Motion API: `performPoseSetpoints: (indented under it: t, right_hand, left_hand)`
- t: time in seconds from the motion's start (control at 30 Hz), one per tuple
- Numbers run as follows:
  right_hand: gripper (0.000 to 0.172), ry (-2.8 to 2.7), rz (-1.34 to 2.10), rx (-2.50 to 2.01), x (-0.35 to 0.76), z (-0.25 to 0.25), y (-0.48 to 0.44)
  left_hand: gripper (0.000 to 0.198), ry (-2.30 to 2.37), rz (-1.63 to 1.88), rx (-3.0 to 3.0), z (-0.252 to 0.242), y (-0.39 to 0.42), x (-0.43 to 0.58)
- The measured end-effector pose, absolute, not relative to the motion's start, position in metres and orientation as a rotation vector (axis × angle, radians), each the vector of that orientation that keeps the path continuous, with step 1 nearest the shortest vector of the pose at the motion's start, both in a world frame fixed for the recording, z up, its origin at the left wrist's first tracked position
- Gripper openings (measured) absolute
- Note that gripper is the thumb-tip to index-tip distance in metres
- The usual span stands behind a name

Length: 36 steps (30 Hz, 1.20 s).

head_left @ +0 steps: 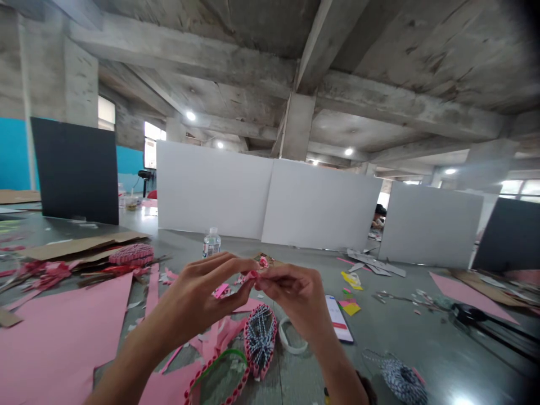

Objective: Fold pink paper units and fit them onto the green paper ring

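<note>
My left hand point(217, 281) and my right hand point(293, 284) meet above the table, fingertips pinched together on a small rolled piece of pink paper point(252, 275). Part of the roll is hidden behind the fingers. Below them lies an oval woven piece point(260, 337) with a pink scalloped rim and blue-and-white cord strung across it. Beside it is a ring of red and pink loops with a green band point(232, 355). A white ring point(292, 339), perhaps a tape roll, rests under my right forearm.
Pink sheets point(63, 337) and scraps cover the left side, near a pink woven oval point(131, 254) on cardboard. A bottle point(211, 243) stands behind my hands. To the right are a phone point(338, 319), scissors point(394, 296) and a cord ball point(403, 379). White panels point(215, 188) stand behind.
</note>
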State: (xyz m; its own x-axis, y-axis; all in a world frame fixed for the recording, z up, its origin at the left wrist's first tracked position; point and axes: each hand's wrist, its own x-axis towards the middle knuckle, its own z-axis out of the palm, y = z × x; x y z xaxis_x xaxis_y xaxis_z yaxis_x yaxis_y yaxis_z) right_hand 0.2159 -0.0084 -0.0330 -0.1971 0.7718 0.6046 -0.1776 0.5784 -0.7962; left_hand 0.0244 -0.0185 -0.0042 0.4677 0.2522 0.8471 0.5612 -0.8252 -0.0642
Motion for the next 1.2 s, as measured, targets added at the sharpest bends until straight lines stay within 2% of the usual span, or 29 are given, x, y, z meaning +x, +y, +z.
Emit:
performPoseSetpoints:
  t: [0.37, 0.73, 1.0, 1.13, 1.2]
  right_hand:
    - [0.008, -1.599, 0.778, -0.489, 0.22, -0.03, -0.01]
    - [0.009, -1.562, 0.8, -0.502, 0.221, -0.028, -0.014]
    - [0.005, -1.569, 0.744, -0.485, 0.221, -0.029, -0.013]
    - [0.017, -1.563, 0.712, -0.489, 0.219, -0.032, -0.009]
    - [0.015, -1.566, 0.708, -0.508, 0.219, -0.032, -0.008]
  left_hand:
    - [0.014, -0.551, -1.424, -2.345, -0.002, -0.016, 0.033]
    - [0.023, -0.729, -1.578, -2.261, -0.009, -0.015, 0.037]
    - [0.012, -0.732, -1.568, -2.208, -0.01, -0.013, 0.038]
    - [0.016, -0.689, -1.535, -2.248, -0.008, -0.013, 0.039]
    - [0.018, -0.64, -1.475, -2.283, -0.008, -0.013, 0.038]
